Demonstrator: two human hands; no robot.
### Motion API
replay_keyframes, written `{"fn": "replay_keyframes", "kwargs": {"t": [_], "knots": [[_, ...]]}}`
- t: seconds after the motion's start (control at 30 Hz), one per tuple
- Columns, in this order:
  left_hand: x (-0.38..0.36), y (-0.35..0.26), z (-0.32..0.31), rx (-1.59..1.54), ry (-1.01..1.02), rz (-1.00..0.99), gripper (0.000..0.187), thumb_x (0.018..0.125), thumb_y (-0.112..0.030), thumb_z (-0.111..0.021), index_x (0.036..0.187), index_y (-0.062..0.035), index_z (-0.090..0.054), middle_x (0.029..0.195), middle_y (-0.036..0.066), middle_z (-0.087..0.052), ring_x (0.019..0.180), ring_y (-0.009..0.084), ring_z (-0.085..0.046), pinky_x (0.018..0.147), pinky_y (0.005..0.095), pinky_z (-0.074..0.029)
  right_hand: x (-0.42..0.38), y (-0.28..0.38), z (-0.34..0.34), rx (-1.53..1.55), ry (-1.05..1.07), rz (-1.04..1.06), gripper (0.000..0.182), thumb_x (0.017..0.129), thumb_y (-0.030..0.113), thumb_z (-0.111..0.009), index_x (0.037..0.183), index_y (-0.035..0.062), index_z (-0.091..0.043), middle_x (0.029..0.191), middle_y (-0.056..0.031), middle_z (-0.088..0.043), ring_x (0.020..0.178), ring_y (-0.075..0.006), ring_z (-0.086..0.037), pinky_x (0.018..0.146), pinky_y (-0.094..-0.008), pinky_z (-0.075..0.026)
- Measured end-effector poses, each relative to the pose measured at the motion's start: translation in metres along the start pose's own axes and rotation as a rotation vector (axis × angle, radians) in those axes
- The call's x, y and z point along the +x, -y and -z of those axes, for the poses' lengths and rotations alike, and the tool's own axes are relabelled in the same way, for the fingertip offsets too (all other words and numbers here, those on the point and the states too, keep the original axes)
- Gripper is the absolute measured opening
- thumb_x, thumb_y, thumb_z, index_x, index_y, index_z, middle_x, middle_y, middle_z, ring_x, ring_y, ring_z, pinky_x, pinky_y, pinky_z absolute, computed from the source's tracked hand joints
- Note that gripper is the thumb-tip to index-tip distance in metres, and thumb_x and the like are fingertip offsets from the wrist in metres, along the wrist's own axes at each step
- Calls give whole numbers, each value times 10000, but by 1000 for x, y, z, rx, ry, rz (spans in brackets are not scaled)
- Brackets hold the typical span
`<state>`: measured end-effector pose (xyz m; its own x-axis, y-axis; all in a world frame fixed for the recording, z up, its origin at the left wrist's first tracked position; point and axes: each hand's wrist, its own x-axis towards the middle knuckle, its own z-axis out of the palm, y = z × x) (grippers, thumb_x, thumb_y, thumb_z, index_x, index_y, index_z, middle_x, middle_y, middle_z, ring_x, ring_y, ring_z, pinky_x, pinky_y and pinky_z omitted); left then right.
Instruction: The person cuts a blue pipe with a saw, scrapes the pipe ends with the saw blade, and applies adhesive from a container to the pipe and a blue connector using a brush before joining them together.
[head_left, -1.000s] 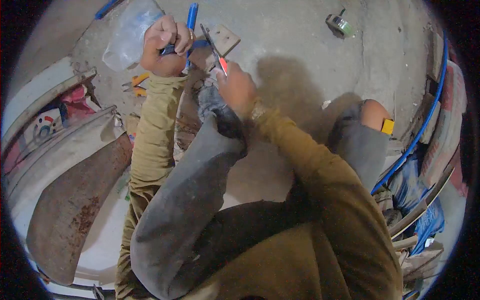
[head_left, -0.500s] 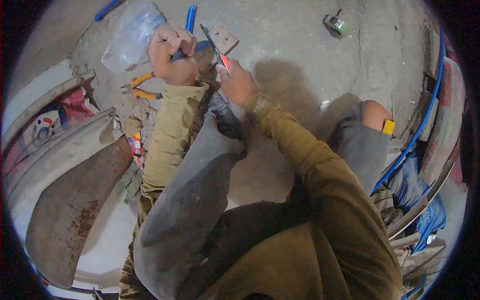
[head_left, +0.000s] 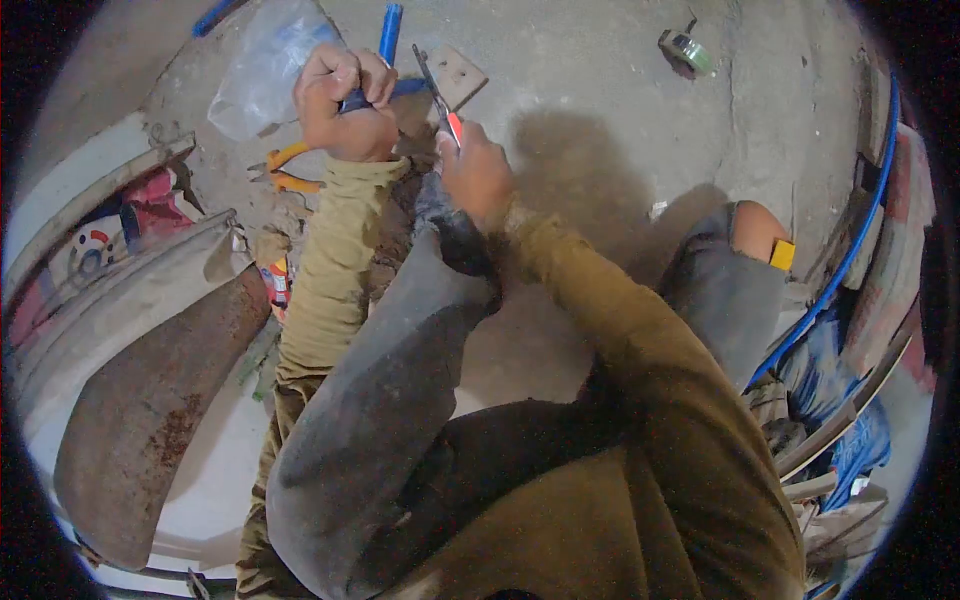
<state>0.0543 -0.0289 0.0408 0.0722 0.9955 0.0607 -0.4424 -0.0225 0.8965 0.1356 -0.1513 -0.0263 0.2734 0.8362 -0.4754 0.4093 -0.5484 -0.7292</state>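
My left hand (head_left: 345, 105) is closed around a blue pipe (head_left: 408, 88), which lies crosswise and comes out to the right of the fingers. My right hand (head_left: 477, 180) grips a hacksaw (head_left: 432, 82), a long narrow dark tool with red at the handle. Its blade end points away from me and crosses over the pipe just right of my left hand. Another blue pipe piece (head_left: 391, 35) stands out beyond my left fingers. A beige block with holes (head_left: 460, 78) lies right of the saw.
Orange-handled pliers (head_left: 290, 168) lie left of my left wrist, below a clear plastic bag (head_left: 262, 75). A tape measure (head_left: 688, 50) is on the concrete floor. A rusty metal sheet (head_left: 150, 420) leans at the left, and a blue hose (head_left: 850, 255) runs along the right.
My right hand has drawn back slightly toward me with the hacksaw. My left hand stays closed on the pipe, and the whole view has shifted a little.
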Motion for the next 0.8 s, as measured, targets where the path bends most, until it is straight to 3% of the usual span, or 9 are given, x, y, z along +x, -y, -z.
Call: {"fn": "replay_keyframes", "kwargs": {"t": [0.1,0.2,0.27,0.37,0.47,0.57,0.8], "knots": [[-3,-2,-7,112,-17,4,241,783,-267,-496,660,-118,-352,539,64,-371,497,151,-291,492,296,-265,13,-11,0,-8,12,84,351,930,358,-587,1013,18,-559,854,-258,-652,833,-475,-634,718,-571,-485],[0,1,-3,-4,14,-23,159,774,-171,-439,687,-46,-393,503,104,-405,459,151,-322,469,278,-292,-5,0,-2,-48,-94,60,345,930,344,-590,998,8,-553,848,-269,-650,829,-481,-632,714,-573,-484],[1,2,0,-14,56,15,163,772,-177,-441,682,-53,-387,502,99,-399,461,148,-315,469,276,-286,-4,13,-2,-79,-161,-19,337,929,329,-596,992,1,-550,854,-282,-650,830,-488,-631,710,-572,-485],[4,-5,9,37,153,84,212,796,-235,-465,670,-98,-363,522,71,-391,480,147,-300,510,295,-286,19,-7,10,-46,108,87,330,920,323,-588,1019,9,-571,912,-223,-639,891,-440,-631,763,-533,-498],[4,-7,11,46,213,127,246,817,-269,-476,665,-122,-351,527,55,-389,490,145,-296,532,305,-286,1,6,17,-17,87,42,347,920,322,-584,1039,-4,-559,943,-247,-629,892,-444,-632,768,-532,-501],[4,-7,9,-4,206,121,242,800,-247,-484,658,-104,-349,512,73,-391,481,137,-294,499,285,-274,25,-4,17,-54,136,100,391,935,366,-568,1030,-12,-544,867,-300,-648,843,-489,-632,729,-564,-498],[8,-12,10,-10,226,163,240,779,-240,-492,647,-96,-352,507,69,-390,477,139,-313,505,288,-291,14,0,18,-90,105,68,428,933,391,-562,1105,0,-526,889,-308,-645,863,-497,-627,762,-575,-490]]}}
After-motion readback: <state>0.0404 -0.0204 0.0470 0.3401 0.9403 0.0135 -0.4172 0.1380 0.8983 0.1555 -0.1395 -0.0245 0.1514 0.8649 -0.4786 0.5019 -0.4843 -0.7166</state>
